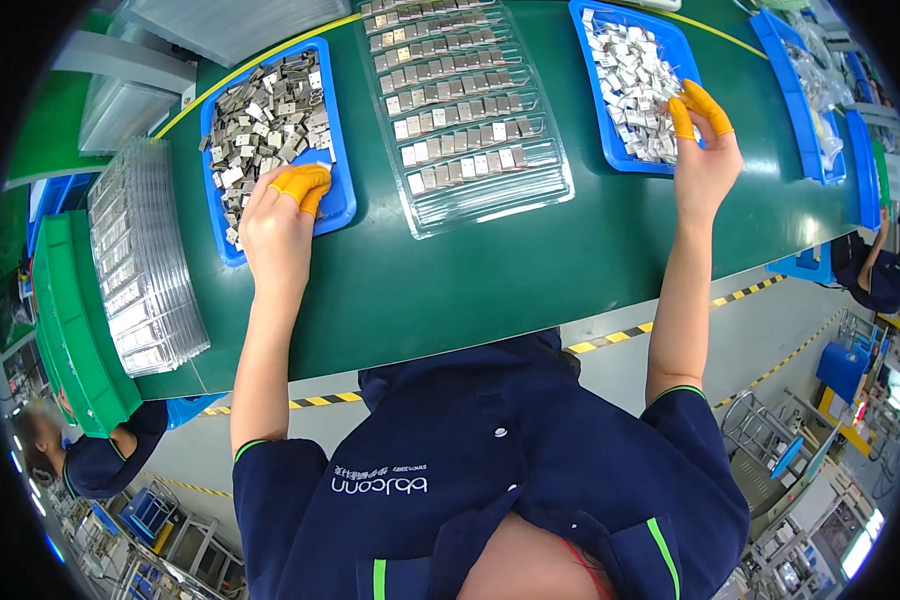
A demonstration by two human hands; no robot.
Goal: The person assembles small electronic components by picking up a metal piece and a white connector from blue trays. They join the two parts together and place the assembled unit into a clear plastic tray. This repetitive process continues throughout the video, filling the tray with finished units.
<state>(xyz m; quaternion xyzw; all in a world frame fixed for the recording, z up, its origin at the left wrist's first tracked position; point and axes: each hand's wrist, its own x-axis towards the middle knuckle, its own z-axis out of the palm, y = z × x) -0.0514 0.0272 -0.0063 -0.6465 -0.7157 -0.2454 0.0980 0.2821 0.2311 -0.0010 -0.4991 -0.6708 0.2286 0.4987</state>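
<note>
My left hand (pixel 278 228), with yellow finger cots, is over the near right part of a blue tray (pixel 343 198) heaped with small silvery metal connector shells (pixel 270 120). Its fingers are curled together, and what they may grip is hidden. On the other side, my right hand (pixel 708 165) reaches over the near right edge of a second blue tray (pixel 592 85) of small white parts (pixel 635 95). Its yellow-covered fingertips are drawn close in a pinch; whatever is between them is too small to tell. Between the trays lies a clear blister tray (pixel 490 205) with rows of metal pieces.
A stack of clear blister trays (pixel 150 270) stands at the left beside a green bin (pixel 80 320). More blue trays (pixel 795 100) line the right side of the green table (pixel 450 285). Other people sit at far left and far right.
</note>
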